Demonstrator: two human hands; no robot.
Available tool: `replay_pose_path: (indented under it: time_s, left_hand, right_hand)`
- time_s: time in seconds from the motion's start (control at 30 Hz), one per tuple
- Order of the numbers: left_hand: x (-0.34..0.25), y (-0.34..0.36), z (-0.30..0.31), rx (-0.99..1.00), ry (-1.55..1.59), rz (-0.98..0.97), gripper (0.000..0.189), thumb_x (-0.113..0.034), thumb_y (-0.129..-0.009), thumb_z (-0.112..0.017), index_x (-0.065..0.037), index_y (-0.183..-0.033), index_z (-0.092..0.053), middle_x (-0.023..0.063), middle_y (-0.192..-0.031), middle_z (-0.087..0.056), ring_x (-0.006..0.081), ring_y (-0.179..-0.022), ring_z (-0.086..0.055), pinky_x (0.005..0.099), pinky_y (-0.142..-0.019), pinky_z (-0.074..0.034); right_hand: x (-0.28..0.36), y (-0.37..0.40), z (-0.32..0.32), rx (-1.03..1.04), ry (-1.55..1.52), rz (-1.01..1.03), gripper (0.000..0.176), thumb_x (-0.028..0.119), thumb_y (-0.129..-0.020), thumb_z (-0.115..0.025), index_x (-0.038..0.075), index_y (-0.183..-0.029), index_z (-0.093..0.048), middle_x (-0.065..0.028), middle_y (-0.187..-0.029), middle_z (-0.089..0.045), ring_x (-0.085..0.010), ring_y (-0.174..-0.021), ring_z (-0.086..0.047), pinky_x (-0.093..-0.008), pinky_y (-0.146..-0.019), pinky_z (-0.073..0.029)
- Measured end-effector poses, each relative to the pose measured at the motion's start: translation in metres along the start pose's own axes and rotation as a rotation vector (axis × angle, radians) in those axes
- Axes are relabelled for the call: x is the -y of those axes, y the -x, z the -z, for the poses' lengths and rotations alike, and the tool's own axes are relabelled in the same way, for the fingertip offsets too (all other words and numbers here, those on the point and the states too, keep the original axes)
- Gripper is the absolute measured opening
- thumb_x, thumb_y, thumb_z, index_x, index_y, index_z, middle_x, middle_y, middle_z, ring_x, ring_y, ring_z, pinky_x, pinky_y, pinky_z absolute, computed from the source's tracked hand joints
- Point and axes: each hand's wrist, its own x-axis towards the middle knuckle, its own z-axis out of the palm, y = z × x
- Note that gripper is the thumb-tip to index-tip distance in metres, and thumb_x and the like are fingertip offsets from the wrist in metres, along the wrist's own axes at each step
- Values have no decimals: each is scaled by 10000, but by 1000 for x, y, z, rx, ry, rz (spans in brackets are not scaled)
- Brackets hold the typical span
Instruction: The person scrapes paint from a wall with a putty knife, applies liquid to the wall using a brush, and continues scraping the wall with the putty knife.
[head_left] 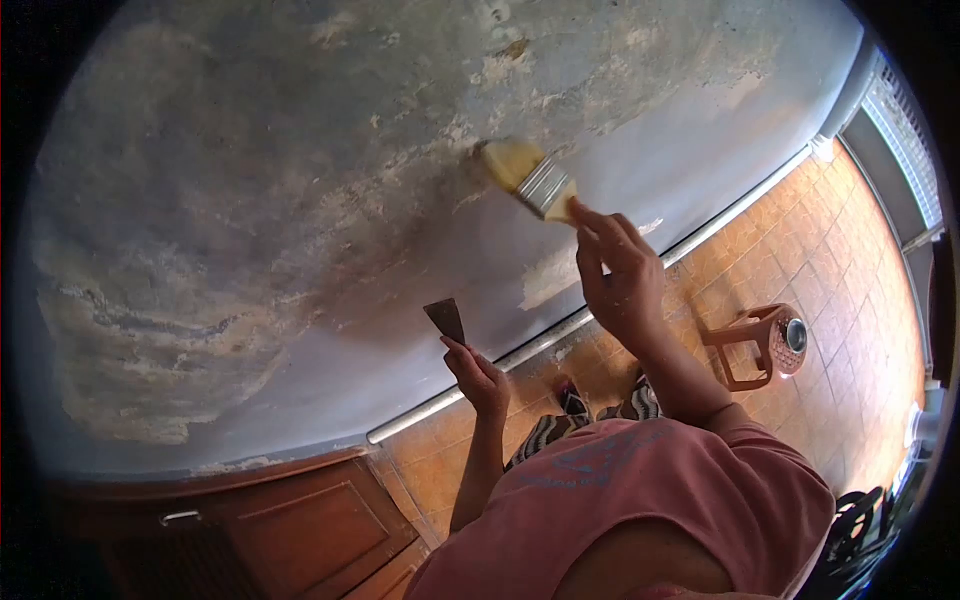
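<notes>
My right hand [622,268] is closed around the handle of a wide paintbrush [543,186] with pale yellow bristles and a metal ferrule. The bristle tips meet or come very near the peeling wall [330,190] and look slightly blurred. Lower and to the left, my left hand [477,378] grips a putty knife [446,318], its dark, flared blade pointing up beside the wall. Bare grey patches and flaking paint cover much of the wall above a smoother pale band.
A brown plastic stool [757,345] with a round dark-topped item on it stands on the orange tiled floor [770,250] at right. A white pipe [530,352] runs along the wall's foot. A wooden cabinet [310,530] is at lower left.
</notes>
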Motion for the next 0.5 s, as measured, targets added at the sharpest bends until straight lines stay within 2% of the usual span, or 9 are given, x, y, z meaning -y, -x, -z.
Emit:
replay_pose_path:
  time_s: [0.03, 0.1, 0.17, 0.27, 0.33, 0.37, 0.43, 0.47, 0.5]
  left_hand:
    - [-2, -1, -1, 14, 13, -10, 535, -23, -924, -380, 97, -1409, -189, 226, -964, -449, 354, -846, -502, 391, -733, -443]
    - [-2, -5, -9, 11, 38, -26, 525, -51, -940, -385, 93, -1407, -194, 217, -978, -454, 346, -864, -495, 395, -757, -425]
    - [-2, -6, -14, 18, 45, -43, 544, -30, -920, -385, 93, -1411, -187, 231, -973, -446, 365, -840, -497, 397, -732, -437]
    - [-6, -8, -24, 42, -4, -62, 564, -9, -902, -392, 85, -1417, -181, 221, -970, -443, 354, -846, -488, 403, -753, -422]
    - [-17, -10, -29, 62, -5, -45, 590, 2, -894, -392, 74, -1430, -156, 216, -976, -444, 353, -843, -486, 404, -767, -417]
    - [-17, -7, -35, 53, 39, -26, 535, -40, -930, -392, 57, -1422, -203, 214, -1015, -452, 337, -908, -488, 402, -814, -404]
    - [-6, -1, -49, 47, -69, -75, 534, -28, -923, -395, 63, -1418, -216, 209, -1013, -449, 329, -923, -488, 393, -830, -403]
    - [-1, 6, -57, 33, -58, -17, 411, -2, -910, -391, 86, -1309, -353, 196, -1015, -454, 316, -925, -485, 396, -851, -399]
    - [13, 13, -68, -10, 55, 44, 247, 21, -896, -386, 69, -1131, -441, 184, -1015, -460, 305, -931, -482, 393, -882, -393]
  right_hand:
    - [-4, -5, 3, -50, 29, 21, 289, 93, -800, -603, 164, -1074, -659, -64, -834, -638, -231, -684, -636, -341, -553, -503]
    - [-44, 8, -21, -25, 185, 74, 293, 100, -803, -602, 171, -1084, -648, -57, -816, -615, -223, -677, -625, -350, -540, -503]
    - [-94, 45, -46, 135, 315, 21, 311, 128, -822, -579, 184, -1128, -598, -56, -842, -585, -243, -706, -615, -366, -563, -523]
    - [-177, 112, -68, 521, 473, -295, 297, 195, -860, -509, 229, -1146, -581, -128, -911, -621, -317, -820, -641, -451, -675, -526]
    - [-195, 109, -56, 586, 443, -413, 295, 196, -857, -509, 222, -1139, -591, -141, -912, -627, -326, -822, -642, -450, -682, -523]
    - [-207, 102, -50, 612, 425, -467, 295, 196, -855, -510, 218, -1136, -597, -148, -912, -630, -330, -823, -642, -449, -686, -521]
    - [-188, 50, -17, 411, 271, -412, 273, 192, -830, -552, 190, -1092, -628, -122, -916, -635, -310, -810, -642, -422, -683, -523]
    - [-183, 30, 0, 306, 171, -366, 269, 190, -820, -567, 188, -1080, -636, -106, -927, -637, -300, -808, -642, -415, -681, -523]
    - [-200, 23, 2, 182, 103, -201, 292, 180, -816, -583, 200, -1103, -626, -76, -913, -634, -290, -791, -635, -407, -672, -520]
